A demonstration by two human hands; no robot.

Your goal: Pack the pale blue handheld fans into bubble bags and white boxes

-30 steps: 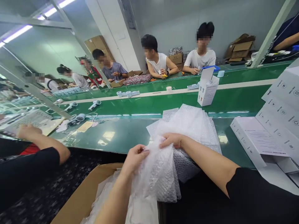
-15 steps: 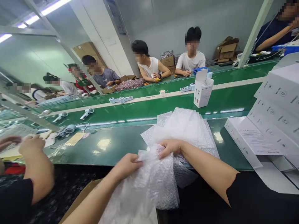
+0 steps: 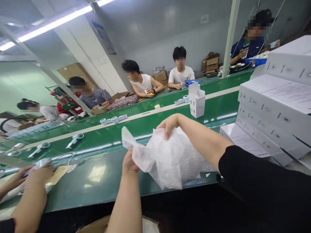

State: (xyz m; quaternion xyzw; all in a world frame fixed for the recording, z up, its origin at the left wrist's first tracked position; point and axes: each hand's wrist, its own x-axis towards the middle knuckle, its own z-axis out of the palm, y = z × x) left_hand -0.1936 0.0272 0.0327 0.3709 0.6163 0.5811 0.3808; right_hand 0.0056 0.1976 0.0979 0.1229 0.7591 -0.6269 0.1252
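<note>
Both my hands grip translucent white bubble wrap bags point(image 3: 167, 158), held up over the front edge of the green workbench point(image 3: 97, 194). My left hand point(image 3: 130, 161) is closed on their left side, where a loose corner sticks up above the fingers. At the top edge, my right hand point(image 3: 170, 124) pinches the plastic between thumb and fingers. How many layers are in my grip I cannot tell. More bubble wrap lies on the bench behind, mostly hidden by the held bags and my right forearm.
White printed boxes point(image 3: 264, 113) are stacked at the right. An open white box point(image 3: 196, 103) stands by the green conveyor point(image 3: 136, 131), which carries pale blue handheld devices point(image 3: 74, 141). A co-worker's hands point(image 3: 39, 174) work at the left; several people sit across.
My hands have lifted the bubble wrap from below the bench edge up over the bench. The view has turned right, and the co-worker at left now holds a pale device.
</note>
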